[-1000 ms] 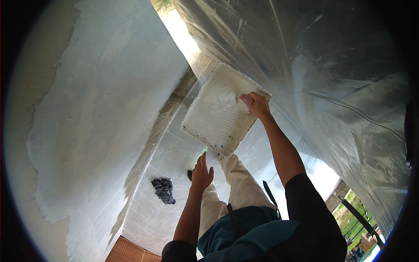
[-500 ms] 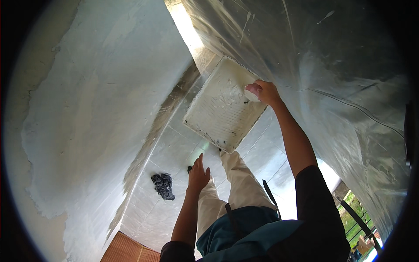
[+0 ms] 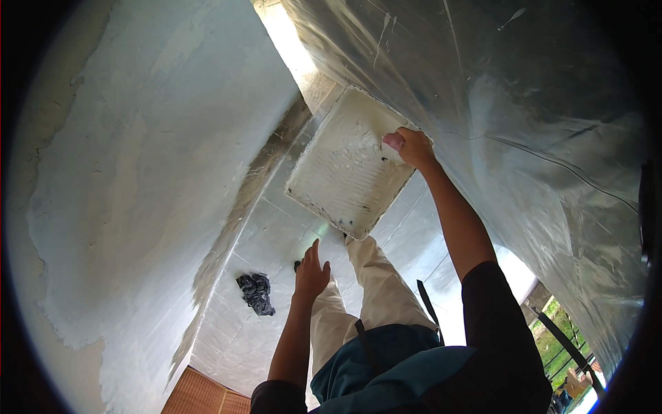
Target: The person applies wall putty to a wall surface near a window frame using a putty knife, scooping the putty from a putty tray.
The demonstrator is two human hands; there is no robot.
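Note:
A large rectangular paint tray (image 3: 348,159), coated in whitish paint, sits ahead of me with its ridged part toward my legs. My right hand (image 3: 416,148) is over the tray's right side, closed round a small pink thing (image 3: 393,141). The rest of that thing is hidden by my fingers and the tray, so its kind is unclear. Below and left of the tray, my left hand (image 3: 313,273) hangs in the air, fingers stretched and apart, holding nothing.
A patchy, partly coated wall (image 3: 158,159) rises at the left. Plastic sheeting (image 3: 545,131) covers the right side. Crumpled dark plastic (image 3: 256,294) lies on the tiled floor (image 3: 276,228). A woven brown surface (image 3: 203,393) shows at lower left.
My right hand has moved slightly left and lower over the tray with the pink thing, whose white part shows less now. The whole view has shifted a little. My left hand stays open.

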